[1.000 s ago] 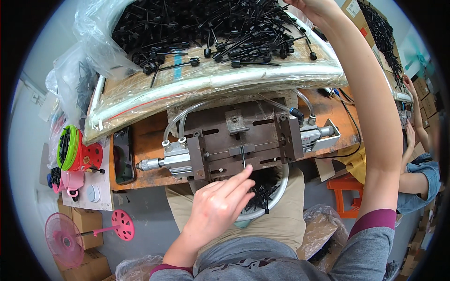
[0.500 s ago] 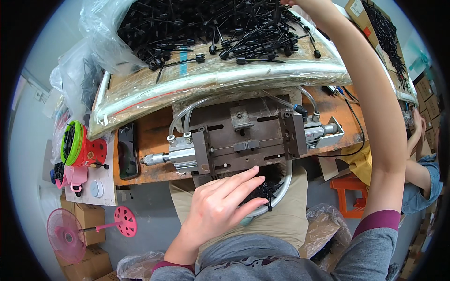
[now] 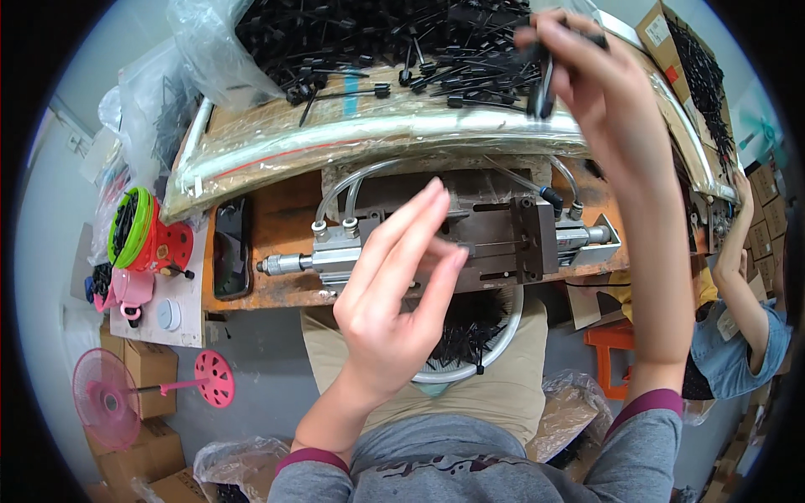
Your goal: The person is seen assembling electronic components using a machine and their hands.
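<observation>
My right hand [image 3: 610, 109] is raised at the upper right, blurred by motion, its fingers closed on black stemmed plastic parts [image 3: 541, 99]. How many it holds is unclear. Behind it, similar black parts [image 3: 335, 38] with thin stems and ribbed heads lie heaped on a plastic-wrapped tray [image 3: 470, 121]. My left hand [image 3: 386, 314] hovers in front of a brown metal clamping fixture [image 3: 495, 272], fingers stretched upward and thumb apart, with nothing seen in it. It hides the fixture's left block. Silver air cylinders [image 3: 583, 239] flank the fixture, with clear hoses attached.
A white-rimmed basket [image 3: 506, 342] of black parts rests at my lap. On the bench's left lies a dark phone [image 3: 231, 256], beyond it a green tub [image 3: 134, 235]. A pink fan [image 3: 105, 398] stands lower left. At right, another person's arm [image 3: 734, 230] reaches to a bench.
My right hand has come back from the heap toward me, carrying black parts. My left hand has risen from the basket to over the fixture, fingers turned upward. The view has shifted slightly.
</observation>
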Available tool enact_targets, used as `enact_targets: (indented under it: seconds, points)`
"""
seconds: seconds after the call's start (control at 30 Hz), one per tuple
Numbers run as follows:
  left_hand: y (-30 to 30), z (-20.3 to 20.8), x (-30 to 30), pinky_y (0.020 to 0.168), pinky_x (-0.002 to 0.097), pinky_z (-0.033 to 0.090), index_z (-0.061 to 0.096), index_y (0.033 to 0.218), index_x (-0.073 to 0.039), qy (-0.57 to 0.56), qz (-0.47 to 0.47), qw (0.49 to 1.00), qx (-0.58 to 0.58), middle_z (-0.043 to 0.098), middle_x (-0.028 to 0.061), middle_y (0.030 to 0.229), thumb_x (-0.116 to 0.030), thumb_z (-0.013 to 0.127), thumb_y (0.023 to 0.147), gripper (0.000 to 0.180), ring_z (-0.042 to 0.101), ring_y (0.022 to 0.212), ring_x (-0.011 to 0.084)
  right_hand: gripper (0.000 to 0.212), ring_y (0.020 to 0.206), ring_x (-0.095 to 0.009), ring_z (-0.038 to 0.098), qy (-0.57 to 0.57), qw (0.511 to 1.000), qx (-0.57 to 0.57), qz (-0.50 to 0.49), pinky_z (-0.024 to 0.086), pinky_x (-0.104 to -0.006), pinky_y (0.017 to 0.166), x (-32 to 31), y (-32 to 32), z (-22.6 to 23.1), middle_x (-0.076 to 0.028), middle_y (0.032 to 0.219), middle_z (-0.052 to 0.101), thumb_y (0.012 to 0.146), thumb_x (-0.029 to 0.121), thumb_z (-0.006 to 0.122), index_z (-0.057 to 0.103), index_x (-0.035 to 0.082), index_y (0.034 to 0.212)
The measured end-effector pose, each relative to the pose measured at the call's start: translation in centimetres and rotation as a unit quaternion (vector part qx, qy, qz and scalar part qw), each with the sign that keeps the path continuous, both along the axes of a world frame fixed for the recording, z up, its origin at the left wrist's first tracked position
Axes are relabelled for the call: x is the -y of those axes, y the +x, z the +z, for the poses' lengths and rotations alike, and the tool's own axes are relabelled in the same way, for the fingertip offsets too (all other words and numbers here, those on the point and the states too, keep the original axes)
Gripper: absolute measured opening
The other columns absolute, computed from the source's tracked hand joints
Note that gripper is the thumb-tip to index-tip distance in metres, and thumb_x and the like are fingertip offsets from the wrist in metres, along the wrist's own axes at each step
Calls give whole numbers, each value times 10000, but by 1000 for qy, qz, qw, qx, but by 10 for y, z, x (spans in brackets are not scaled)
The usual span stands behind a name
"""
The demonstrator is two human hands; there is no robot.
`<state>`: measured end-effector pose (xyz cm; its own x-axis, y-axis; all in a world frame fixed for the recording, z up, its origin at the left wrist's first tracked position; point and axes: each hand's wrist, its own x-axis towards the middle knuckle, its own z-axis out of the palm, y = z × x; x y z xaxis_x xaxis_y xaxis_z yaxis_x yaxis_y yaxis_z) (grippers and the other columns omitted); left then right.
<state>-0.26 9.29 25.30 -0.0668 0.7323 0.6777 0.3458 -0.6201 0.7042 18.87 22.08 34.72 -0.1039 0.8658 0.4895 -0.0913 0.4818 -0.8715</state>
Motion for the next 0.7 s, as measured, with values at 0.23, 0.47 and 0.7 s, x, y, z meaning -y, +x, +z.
enact_targets:
  seconds: [0.23,0.47,0.7]
  points:
    - [3,-10,-6,602,330,535,700,1018,27,84,47,981,-169,694,109,911,27,721,740,279,687,732,246,220,656,-24,591,-190,978,-24,81,464,-138,557,101,-23,-59,-95,981,714,944,108,665,593,23,1133]
    - [-12,-26,0,684,338,578,704,1031,55,112,84,967,-211,707,172,1041,79,720,709,323,715,826,272,211,664,-52,570,-223,956,-188,34,472,-173,624,109,-2,-86,-114,993,710,965,92,646,586,42,1162]
    - [-18,-37,32,909,382,560,732,1009,24,-53,-72,975,-204,626,250,1292,-23,845,644,385,685,1074,321,167,543,-103,566,-189,960,-200,-52,456,-202,497,122,10,-101,-130,908,683,923,43,679,604,17,1069]
